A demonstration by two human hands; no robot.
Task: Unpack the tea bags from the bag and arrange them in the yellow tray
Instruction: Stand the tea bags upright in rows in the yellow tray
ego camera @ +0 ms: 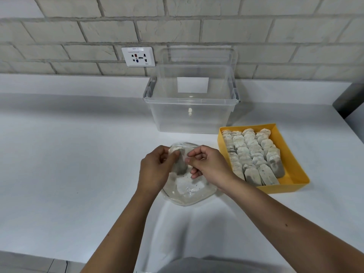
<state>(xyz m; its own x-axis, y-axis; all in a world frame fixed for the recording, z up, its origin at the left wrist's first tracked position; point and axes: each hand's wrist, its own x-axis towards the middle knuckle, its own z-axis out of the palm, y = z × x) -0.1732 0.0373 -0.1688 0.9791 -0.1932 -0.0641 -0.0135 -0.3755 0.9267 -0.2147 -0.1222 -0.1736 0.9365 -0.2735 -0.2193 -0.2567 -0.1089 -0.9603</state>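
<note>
A clear plastic bag [189,192] lies on the white counter in front of me, with one or two pale tea bags showing through it. My left hand [155,170] pinches the bag's upper edge beside a grey-white tea bag [180,164] standing at the bag's mouth. My right hand [208,164] has its fingers curled at the mouth, touching that tea bag. To the right sits the yellow tray [291,186], filled with several overlapping rows of tea bags [252,154].
An empty clear plastic tub [191,119] stands behind the bag, against the grey brick wall. A white wall socket [137,56] is mounted left of it. The counter's front edge runs along the lower left. A dark object [348,99] sits at the far right.
</note>
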